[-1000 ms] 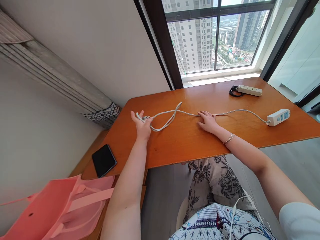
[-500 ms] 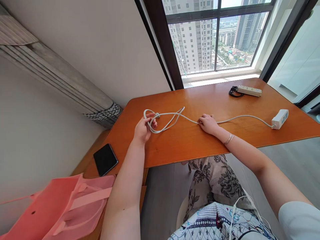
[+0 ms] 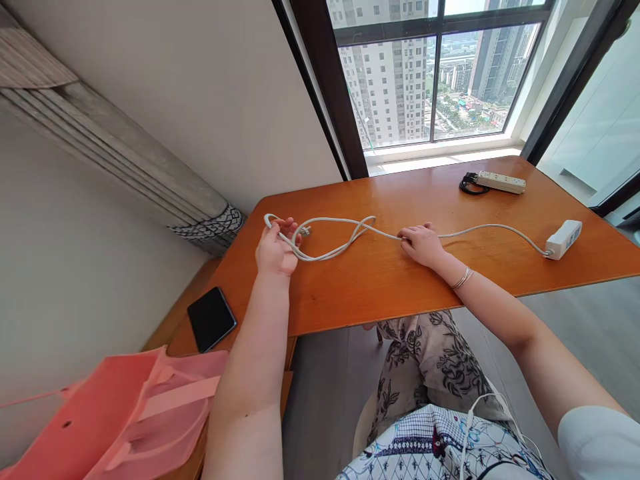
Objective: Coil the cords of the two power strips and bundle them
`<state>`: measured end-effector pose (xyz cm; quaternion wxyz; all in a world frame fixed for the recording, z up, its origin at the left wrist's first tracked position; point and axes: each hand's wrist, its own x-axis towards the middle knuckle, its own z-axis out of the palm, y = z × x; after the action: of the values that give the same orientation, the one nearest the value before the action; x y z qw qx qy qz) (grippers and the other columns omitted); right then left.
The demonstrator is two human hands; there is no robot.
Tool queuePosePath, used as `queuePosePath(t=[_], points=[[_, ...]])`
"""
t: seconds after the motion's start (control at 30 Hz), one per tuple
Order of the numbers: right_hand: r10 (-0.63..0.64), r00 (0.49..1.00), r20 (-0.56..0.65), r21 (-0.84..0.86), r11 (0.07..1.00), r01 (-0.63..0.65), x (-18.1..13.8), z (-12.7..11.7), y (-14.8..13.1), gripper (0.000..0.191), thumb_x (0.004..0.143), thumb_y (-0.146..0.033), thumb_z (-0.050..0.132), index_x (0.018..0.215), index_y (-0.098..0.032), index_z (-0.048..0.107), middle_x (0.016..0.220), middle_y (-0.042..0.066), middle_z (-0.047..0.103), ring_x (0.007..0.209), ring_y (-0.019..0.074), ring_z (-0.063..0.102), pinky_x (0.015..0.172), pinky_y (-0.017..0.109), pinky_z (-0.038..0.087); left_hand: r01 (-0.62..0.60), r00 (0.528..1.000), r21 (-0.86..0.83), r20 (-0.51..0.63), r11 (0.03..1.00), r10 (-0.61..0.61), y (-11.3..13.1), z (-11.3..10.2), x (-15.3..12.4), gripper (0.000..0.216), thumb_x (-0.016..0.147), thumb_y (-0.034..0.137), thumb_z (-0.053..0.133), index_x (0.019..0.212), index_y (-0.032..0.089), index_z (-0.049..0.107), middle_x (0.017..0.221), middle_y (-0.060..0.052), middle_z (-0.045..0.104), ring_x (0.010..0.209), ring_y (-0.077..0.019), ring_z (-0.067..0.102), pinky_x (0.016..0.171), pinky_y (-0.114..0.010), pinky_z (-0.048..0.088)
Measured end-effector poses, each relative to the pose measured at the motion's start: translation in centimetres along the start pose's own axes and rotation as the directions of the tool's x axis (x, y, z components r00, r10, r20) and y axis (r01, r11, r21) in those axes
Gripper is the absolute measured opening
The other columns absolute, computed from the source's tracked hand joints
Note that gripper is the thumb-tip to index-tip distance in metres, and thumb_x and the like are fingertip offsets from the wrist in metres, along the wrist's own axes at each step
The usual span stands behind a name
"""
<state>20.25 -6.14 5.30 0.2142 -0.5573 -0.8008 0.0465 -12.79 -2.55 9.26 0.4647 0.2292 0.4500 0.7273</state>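
A white power cord lies looped across the brown table. At its right end sits a small white power strip; the plug shows beside my left fingers. My left hand is turned palm up, with a loop of the cord caught between thumb and fingers. Further right, my right hand rests palm down on the tabletop, its fingers curled over the straight stretch of cord.
A second, cream power strip with a coiled black cord lies at the back right. On the left are a black tablet and a pink bag-like item. A window stands behind the table.
My left hand has moved left and turned palm up, drawing the cord loop leftward. My right hand has shifted slightly right, and the white power strip has moved a little right.
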Motion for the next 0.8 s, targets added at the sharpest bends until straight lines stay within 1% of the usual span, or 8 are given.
queuePosePath(t=[0.07, 0.17, 0.3, 0.4, 0.5, 0.63, 0.7, 0.8], points=[[-0.013, 1.0, 0.027, -0.017, 1.0, 0.013, -0.1, -0.2, -0.1, 0.03, 0.102, -0.032, 0.049, 0.107, -0.02, 0.076, 0.105, 0.009, 0.079, 0.101, 0.0242, 0.068, 0.096, 0.039, 0.028, -0.023, 1.0, -0.056, 0.015, 0.998, 0.024, 0.2, 0.2, -0.4, 0.023, 0.1, 0.026, 0.048, 0.08, 0.024, 0.06, 0.083, 0.0, 0.073, 0.079, -0.0129, 0.07, 0.069, -0.024, 0.056], [-0.038, 0.992, 0.119, -0.041, 0.998, 0.043, -0.1, -0.3, -0.4, 0.034, 0.102, -0.041, 0.052, 0.106, -0.019, 0.077, 0.107, 0.01, 0.079, 0.104, 0.0249, 0.068, 0.096, 0.039, 0.03, -0.02, 0.991, -0.046, 0.13, 0.999, 0.025, 0.4, 0.7, -1.5, 0.024, 0.102, 0.031, 0.048, 0.083, 0.025, 0.062, 0.086, 0.0, 0.074, 0.088, -0.0138, 0.072, 0.08, -0.028, 0.059], [-0.033, 0.979, 0.2, -0.071, 0.996, 0.048, -0.1, -0.4, -0.6, 0.034, 0.103, -0.04, 0.052, 0.112, -0.018, 0.076, 0.115, 0.012, 0.077, 0.111, 0.0269, 0.067, 0.094, 0.039, 0.035, -0.045, 0.949, 0.165, 0.314, 0.985, -0.009, 0.1, 1.5, -3.5, 0.023, 0.098, 0.045, 0.056, 0.091, 0.025, 0.065, 0.103, -0.005, 0.075, 0.103, -0.0207, 0.073, 0.085, -0.036, 0.062], [-0.014, 0.979, 0.202, -0.069, 0.997, 0.029, -0.1, -0.2, -0.4, 0.033, 0.102, -0.038, 0.052, 0.113, -0.018, 0.076, 0.116, 0.013, 0.076, 0.113, 0.0287, 0.066, 0.095, 0.041, 0.039, -0.114, 0.894, 0.38, 0.442, 0.918, -0.072, 0.0, 2.0, -4.8, 0.029, 0.089, 0.051, 0.067, 0.098, 0.023, 0.07, 0.116, -0.009, 0.074, 0.101, -0.0237, 0.073, 0.079, -0.036, 0.062], [-0.014, 0.994, 0.108, -0.003, 1.0, 0.015, -0.1, 0.4, -0.1, 0.036, 0.097, -0.036, 0.059, 0.125, -0.015, 0.071, 0.121, 0.016, 0.072, 0.118, 0.0314, 0.063, 0.1, 0.043, 0.044, -0.273, 0.812, 0.553, 0.571, 0.787, -0.12, -0.1, 2.4, -5.9, 0.035, 0.084, 0.049, 0.071, 0.107, 0.022, 0.075, 0.118, -0.01, 0.074, 0.092, -0.0219, 0.072, 0.074, -0.032, 0.059], [-0.039, 0.979, -0.201, 0.222, 0.971, 0.084, -0.2, 1.2, -0.1, 0.051, 0.093, -0.034, 0.063, 0.139, -0.014, 0.059, 0.134, 0.019, 0.062, 0.126, 0.0306, 0.058, 0.111, 0.044, 0.045, -0.526, 0.7, 0.608, 0.706, 0.595, -0.104, -0.6, 3.0, -7.2, 0.04, 0.084, 0.036, 0.07, 0.121, 0.022, 0.076, 0.102, -0.008, 0.075, 0.087, -0.0213, 0.07, 0.082, -0.036, 0.057], [-0.052, 0.951, -0.304, 0.326, 0.932, 0.156, -0.2, 1.5, -0.2, 0.05, 0.095, -0.035, 0.059, 0.142, -0.017, 0.055, 0.14, 0.018, 0.058, 0.132, 0.0289, 0.054, 0.116, 0.045, 0.043, -0.6, 0.657, 0.558, 0.753, 0.573, -0.046, -1.2, 3.4, -7.9, 0.04, 0.084, 0.033, 0.069, 0.121, 0.023, 0.077, 0.103, -0.008, 0.074, 0.086, -0.0209, 0.071, 0.084, -0.036, 0.056], [-0.07, 0.947, -0.314, 0.408, 0.89, 0.201, -0.3, 1.9, -0.3, 0.05, 0.1, -0.034, 0.052, 0.148, -0.02, 0.05, 0.149, 0.017, 0.051, 0.141, 0.0268, 0.048, 0.12, 0.045, 0.039, -0.592, 0.631, 0.487, 0.775, 0.642, -0.006, -1.9, 3.8, -8.7, 0.035, 0.081, 0.034, 0.074, 0.114, 0.025, 0.081, 0.106, -0.008, 0.074, 0.081, -0.019, 0.071, 0.078, -0.034, 0.056]])
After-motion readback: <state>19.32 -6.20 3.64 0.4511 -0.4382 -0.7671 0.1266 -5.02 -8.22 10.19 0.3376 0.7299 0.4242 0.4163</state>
